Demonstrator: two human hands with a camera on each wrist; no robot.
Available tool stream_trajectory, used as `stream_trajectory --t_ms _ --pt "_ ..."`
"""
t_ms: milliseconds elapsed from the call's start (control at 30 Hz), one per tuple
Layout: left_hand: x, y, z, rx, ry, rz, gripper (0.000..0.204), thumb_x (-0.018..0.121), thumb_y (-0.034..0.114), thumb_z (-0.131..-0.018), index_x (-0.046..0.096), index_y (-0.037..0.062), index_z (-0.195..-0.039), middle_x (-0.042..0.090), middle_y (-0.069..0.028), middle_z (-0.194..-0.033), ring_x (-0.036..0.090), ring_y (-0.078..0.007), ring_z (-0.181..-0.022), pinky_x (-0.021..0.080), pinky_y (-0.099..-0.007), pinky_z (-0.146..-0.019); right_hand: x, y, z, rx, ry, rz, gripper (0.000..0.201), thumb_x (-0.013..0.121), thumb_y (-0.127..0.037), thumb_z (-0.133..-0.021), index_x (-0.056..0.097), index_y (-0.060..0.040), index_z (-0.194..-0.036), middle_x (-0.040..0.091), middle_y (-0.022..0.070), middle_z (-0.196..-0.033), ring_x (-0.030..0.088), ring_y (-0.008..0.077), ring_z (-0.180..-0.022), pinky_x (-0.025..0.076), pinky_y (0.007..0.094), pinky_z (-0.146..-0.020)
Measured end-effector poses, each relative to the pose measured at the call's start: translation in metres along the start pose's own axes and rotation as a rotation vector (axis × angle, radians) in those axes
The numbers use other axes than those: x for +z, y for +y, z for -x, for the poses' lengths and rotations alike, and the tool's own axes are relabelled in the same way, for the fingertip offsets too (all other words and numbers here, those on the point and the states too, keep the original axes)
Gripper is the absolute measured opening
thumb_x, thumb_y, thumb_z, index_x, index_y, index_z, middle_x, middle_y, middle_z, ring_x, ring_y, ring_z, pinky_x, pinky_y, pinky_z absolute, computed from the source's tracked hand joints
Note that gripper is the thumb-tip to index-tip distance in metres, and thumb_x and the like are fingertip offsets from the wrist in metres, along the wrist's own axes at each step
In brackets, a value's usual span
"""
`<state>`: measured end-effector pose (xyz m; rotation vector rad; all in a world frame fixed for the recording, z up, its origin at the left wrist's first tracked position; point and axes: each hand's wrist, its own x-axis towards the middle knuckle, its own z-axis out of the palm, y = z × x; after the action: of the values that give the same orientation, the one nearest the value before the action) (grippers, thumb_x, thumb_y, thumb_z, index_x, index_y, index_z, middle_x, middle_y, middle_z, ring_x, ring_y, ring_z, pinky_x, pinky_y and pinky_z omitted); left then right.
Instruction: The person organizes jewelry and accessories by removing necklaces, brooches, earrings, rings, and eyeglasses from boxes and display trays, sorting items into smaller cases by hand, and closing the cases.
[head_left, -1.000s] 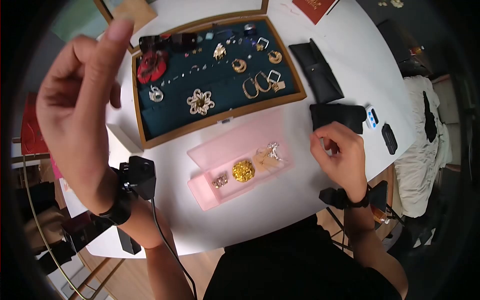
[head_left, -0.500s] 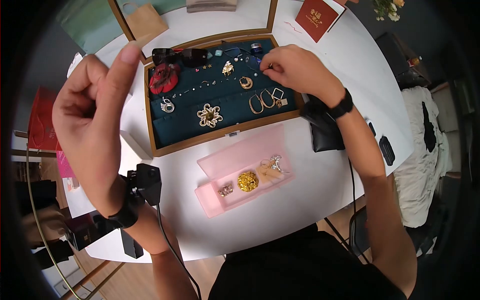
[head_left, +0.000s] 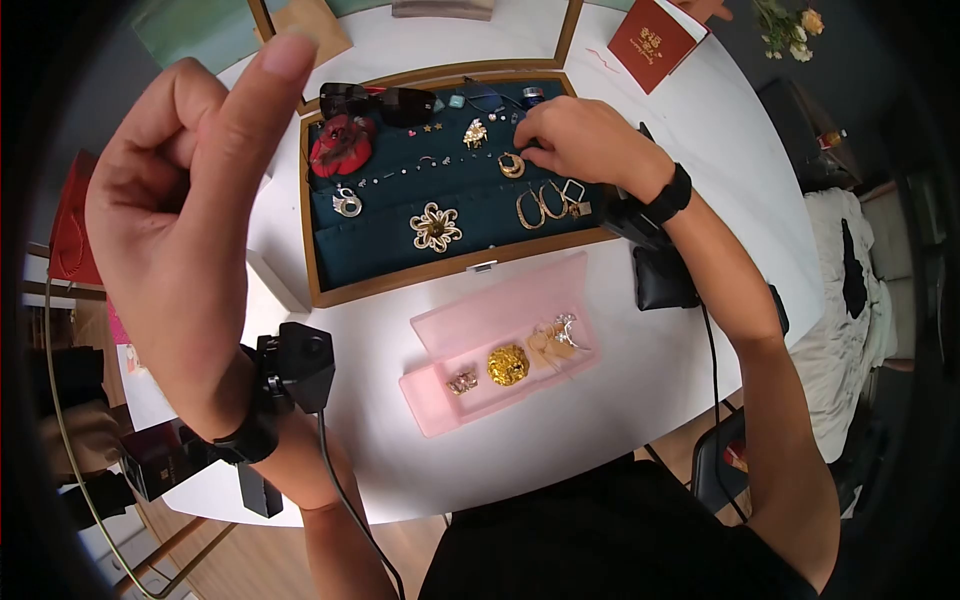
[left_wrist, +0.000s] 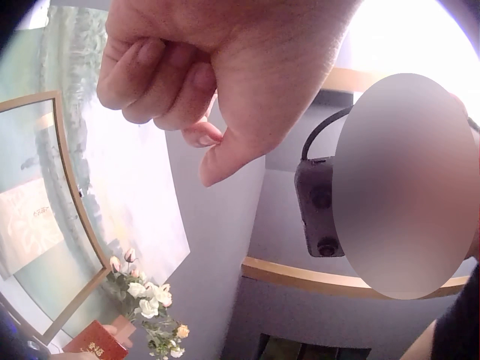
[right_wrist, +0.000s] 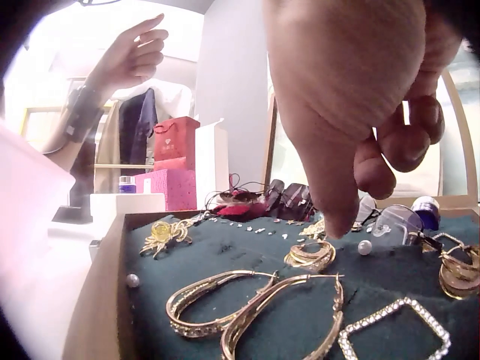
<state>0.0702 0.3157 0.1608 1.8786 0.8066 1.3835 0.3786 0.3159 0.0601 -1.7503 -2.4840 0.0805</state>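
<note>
My left hand [head_left: 180,200] is raised at the left, thumb stretched out and the other fingers loosely curled; nothing shows between them. My right hand [head_left: 580,140] reaches down over the right part of a wood-framed jewellery case [head_left: 400,284] lined in dark green. In the right wrist view, its thumb tip comes down beside a pearl stud [right_wrist: 365,247] and a gold hoop earring [right_wrist: 311,256]. The index finger is hidden there, so I cannot tell whether it pinches anything. Large oval hoop earrings [right_wrist: 206,326] and a square rhinestone earring [right_wrist: 409,304] lie in front.
Nearer the body, an open pink box [head_left: 420,412] holds a gold round ornament [head_left: 508,365] and silver jewellery. The case also bears a flower brooch [head_left: 436,228], a red fabric flower [head_left: 342,148] and sunglasses [head_left: 400,106]. A black pouch [head_left: 665,280] lies right.
My right hand has gone from beside the black pouches to over the case, then slightly left toward the gold hoop earring. The left hand stays raised.
</note>
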Motion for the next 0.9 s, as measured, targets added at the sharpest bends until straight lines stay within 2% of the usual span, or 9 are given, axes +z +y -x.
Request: stream_trajectory --t_ms 200,367,433,500,567,667,767,833,900 --pt "0.004 0.000 -0.001 -0.014 0.016 0.000 0.032 0.070 0.013 -0.096 0.053 0.0118 -0.068 0.034 0.0100 -0.062 0.021 -0.0003 -0.053 0.014 -0.0226 -0.048 -0.001 -0.008 -0.001 -0.084 -0.043 -0.054 0.022 0.073 -0.012 -0.082 0.073 -0.0099 -0.103 0.069 0.0065 -0.085 0.067 0.0272 -0.079 0.053 0.0395 -0.070" --pt "0.005 -0.004 -0.001 0.004 -0.007 0.023 0.031 0.069 0.012 -0.096 0.054 0.0111 -0.069 0.033 0.0107 -0.063 0.021 0.0004 -0.053 0.014 -0.0220 -0.049 0.000 -0.008 -0.005 -0.093 -0.127 -0.015 0.028 0.074 -0.017 -0.082 0.071 -0.0122 -0.109 0.072 0.0113 -0.090 0.069 0.0318 -0.090 0.055 0.0428 -0.078" --pt "-0.007 -0.012 -0.004 -0.070 -0.043 -0.063 0.024 0.067 0.013 -0.097 0.061 0.0087 -0.074 0.032 0.0110 -0.064 0.021 0.0011 -0.054 0.013 -0.0215 -0.050 0.014 0.003 -0.005 -0.184 0.015 -0.030 0.028 0.075 -0.013 -0.080 0.070 -0.0127 -0.108 0.062 0.0056 -0.072 0.065 0.0268 -0.075 0.050 0.0417 -0.066" --pt "-0.010 -0.018 -0.003 -0.023 0.032 -0.108 0.014 0.064 0.017 -0.099 0.072 0.0068 -0.094 0.031 0.0112 -0.065 0.021 0.0015 -0.054 0.012 -0.0217 -0.050 0.012 0.000 -0.007 -0.131 -0.059 -0.066 0.029 0.076 -0.014 -0.079 0.069 -0.0128 -0.107 0.060 0.0074 -0.069 0.062 0.0279 -0.068 0.049 0.0408 -0.062" --pt "0.024 0.017 0.015 -0.099 0.025 -0.132 0.014 0.064 0.017 -0.099 0.072 0.0068 -0.094 0.032 0.0110 -0.066 0.022 0.0013 -0.055 0.012 -0.0217 -0.050 0.015 0.005 -0.011 -0.187 -0.010 -0.037 0.032 0.078 -0.012 -0.077 0.070 -0.0115 -0.108 0.055 0.0029 -0.066 0.057 0.0184 -0.062 0.044 0.0326 -0.056" --pt "0.035 0.026 0.018 -0.139 0.038 -0.148 0.014 0.064 0.017 -0.099 0.072 0.0065 -0.095 0.033 0.0104 -0.066 0.023 0.0010 -0.055 0.013 -0.0216 -0.051 -0.021 -0.019 -0.010 -0.075 -0.054 -0.091 0.024 0.075 -0.024 -0.079 0.067 -0.0050 -0.091 0.062 0.0124 -0.071 0.060 0.0309 -0.064 0.049 0.0390 -0.061" --pt "0.031 0.026 0.018 -0.178 0.061 -0.166 0.014 0.064 0.017 -0.099 0.072 0.0062 -0.095 0.034 0.0098 -0.066 0.024 0.0006 -0.055 0.014 -0.0216 -0.051 -0.059 -0.058 0.020 -0.122 0.221 -0.159 0.017 0.077 -0.013 -0.081 0.071 -0.0027 -0.093 0.062 0.0099 -0.062 0.060 0.0160 -0.053 0.047 0.0297 -0.050" --pt "0.027 0.023 0.017 -0.194 0.064 -0.182 0.014 0.064 0.017 -0.099 0.072 0.0060 -0.095 0.034 0.0094 -0.067 0.025 0.0003 -0.056 0.015 -0.0216 -0.051 -0.060 -0.069 0.050 -0.118 0.298 -0.194 0.040 0.084 -0.008 -0.071 0.073 -0.0090 -0.109 0.045 -0.0071 -0.065 0.040 0.0021 -0.059 0.030 0.0202 -0.052" --pt "0.030 0.025 0.016 -0.200 0.063 -0.184 0.014 0.064 0.017 -0.099 0.072 0.0059 -0.095 0.035 0.0091 -0.067 0.026 0.0000 -0.056 0.016 -0.0216 -0.052 -0.068 -0.111 0.082 0.031 0.137 -0.421 0.036 0.084 -0.007 -0.070 0.074 -0.0108 -0.105 0.054 -0.0072 -0.069 0.042 0.0023 -0.056 0.031 0.0205 -0.051"
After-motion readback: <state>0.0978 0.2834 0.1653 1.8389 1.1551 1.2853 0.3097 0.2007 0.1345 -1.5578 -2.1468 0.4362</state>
